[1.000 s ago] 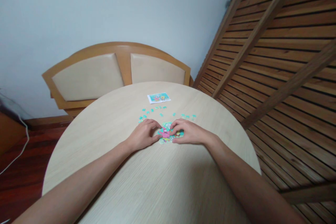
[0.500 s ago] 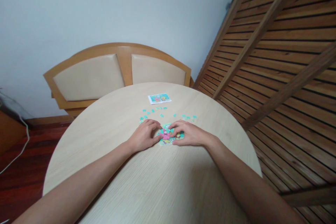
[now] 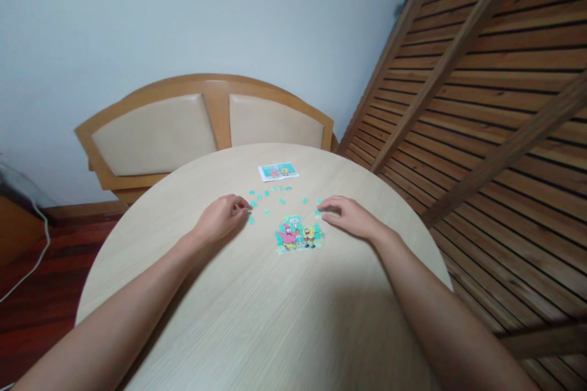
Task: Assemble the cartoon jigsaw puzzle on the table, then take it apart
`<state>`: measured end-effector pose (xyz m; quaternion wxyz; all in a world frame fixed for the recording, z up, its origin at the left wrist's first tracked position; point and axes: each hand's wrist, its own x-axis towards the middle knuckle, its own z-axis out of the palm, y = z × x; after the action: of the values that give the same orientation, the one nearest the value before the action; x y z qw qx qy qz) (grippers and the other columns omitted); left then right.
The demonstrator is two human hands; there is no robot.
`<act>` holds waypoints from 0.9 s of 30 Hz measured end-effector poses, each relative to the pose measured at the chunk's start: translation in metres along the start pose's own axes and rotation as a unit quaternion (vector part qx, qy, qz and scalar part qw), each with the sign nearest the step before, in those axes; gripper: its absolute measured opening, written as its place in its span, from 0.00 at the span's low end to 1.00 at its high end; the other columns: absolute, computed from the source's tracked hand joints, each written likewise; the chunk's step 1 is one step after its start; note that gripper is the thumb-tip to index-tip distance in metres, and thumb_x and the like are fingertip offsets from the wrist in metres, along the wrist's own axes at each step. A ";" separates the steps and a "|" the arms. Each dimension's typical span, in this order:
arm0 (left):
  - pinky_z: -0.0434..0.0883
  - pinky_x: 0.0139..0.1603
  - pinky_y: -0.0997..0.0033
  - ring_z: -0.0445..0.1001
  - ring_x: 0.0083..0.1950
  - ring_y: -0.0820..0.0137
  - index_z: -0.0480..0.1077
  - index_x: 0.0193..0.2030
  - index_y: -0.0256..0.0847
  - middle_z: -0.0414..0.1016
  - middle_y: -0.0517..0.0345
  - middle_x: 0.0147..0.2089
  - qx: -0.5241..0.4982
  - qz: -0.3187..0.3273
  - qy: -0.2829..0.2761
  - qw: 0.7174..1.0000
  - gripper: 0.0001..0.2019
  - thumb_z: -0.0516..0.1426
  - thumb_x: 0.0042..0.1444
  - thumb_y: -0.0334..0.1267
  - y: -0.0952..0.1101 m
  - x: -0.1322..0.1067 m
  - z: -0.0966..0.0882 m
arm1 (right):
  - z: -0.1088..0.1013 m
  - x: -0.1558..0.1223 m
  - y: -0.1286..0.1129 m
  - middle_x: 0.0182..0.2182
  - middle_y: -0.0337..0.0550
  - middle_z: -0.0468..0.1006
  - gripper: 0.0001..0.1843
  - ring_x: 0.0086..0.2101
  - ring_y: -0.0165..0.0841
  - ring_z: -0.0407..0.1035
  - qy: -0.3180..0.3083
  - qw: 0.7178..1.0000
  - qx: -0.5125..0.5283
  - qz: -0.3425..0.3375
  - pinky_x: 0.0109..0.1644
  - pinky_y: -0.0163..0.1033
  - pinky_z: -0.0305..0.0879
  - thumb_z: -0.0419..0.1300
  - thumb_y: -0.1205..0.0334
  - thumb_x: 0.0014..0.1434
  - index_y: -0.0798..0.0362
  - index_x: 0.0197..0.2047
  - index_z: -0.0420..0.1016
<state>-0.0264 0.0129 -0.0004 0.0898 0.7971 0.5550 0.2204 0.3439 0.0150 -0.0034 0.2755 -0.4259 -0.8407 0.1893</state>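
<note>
The partly joined jigsaw puzzle (image 3: 298, 235) lies on the table between my hands, showing a pink starfish, a pale teal figure and a yellow square figure. Its outline is uneven at the top and sides. My left hand (image 3: 222, 217) is left of it, thumb and fingertips pinched on a small teal jigsaw piece that the fingers mostly cover. On the other side my right hand (image 3: 348, 217) rests with thumb and forefinger apart, beside loose teal pieces (image 3: 317, 212) at its fingertips. More loose pieces (image 3: 266, 213) are scattered above the puzzle.
A reference picture card (image 3: 278, 171) lies toward the far side of the round wooden table (image 3: 238, 317). Behind the table stands a padded headboard (image 3: 156, 134) against the wall. Wooden slats (image 3: 458, 122) lean at the right, and a white cable hangs at the left.
Both hands have moved off the joined puzzle, outward and slightly away from me, uncovering it. My left hand went to the left-hand loose pieces, my right hand to the right-hand ones.
</note>
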 end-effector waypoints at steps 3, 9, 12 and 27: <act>0.67 0.37 0.66 0.76 0.37 0.61 0.78 0.41 0.40 0.82 0.50 0.40 0.009 -0.035 -0.025 0.999 0.15 0.52 0.62 0.44 -0.012 0.002 -0.007 | -0.003 -0.003 0.018 0.46 0.49 0.81 0.11 0.47 0.40 0.75 0.009 1.000 -0.001 0.011 0.58 0.48 0.68 0.64 0.62 0.60 0.52 0.45 0.81; 0.67 0.39 0.66 0.77 0.39 0.60 0.78 0.42 0.40 0.82 0.50 0.41 0.018 -0.007 -0.036 0.999 0.15 0.53 0.62 0.45 -0.011 0.002 -0.008 | -0.001 -0.004 0.031 0.46 0.47 0.82 0.09 0.47 0.39 0.75 0.020 1.000 -0.010 0.009 0.58 0.49 0.69 0.62 0.64 0.61 0.51 0.45 0.81; 0.69 0.40 0.65 0.77 0.41 0.60 0.78 0.43 0.41 0.81 0.50 0.42 0.023 0.000 -0.030 0.999 0.15 0.54 0.62 0.45 -0.012 0.002 -0.003 | 0.000 -0.003 0.032 0.46 0.47 0.82 0.09 0.47 0.39 0.75 0.023 1.000 -0.018 0.008 0.57 0.48 0.69 0.61 0.65 0.63 0.51 0.44 0.81; 0.70 0.59 0.56 0.75 0.54 0.60 0.78 0.48 0.41 0.80 0.52 0.53 0.013 0.197 0.027 0.980 0.10 0.56 0.67 0.39 0.016 0.003 0.041 | 0.019 0.002 -0.007 0.48 0.47 0.81 0.12 0.51 0.40 0.72 -0.008 0.996 -0.039 -0.074 0.59 0.49 0.66 0.64 0.60 0.62 0.49 0.49 0.79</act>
<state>0.0067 0.0139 -0.0297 0.0197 0.8856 0.3922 0.2480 0.3272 0.0112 -0.0139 0.2656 -0.3713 -0.8788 0.1389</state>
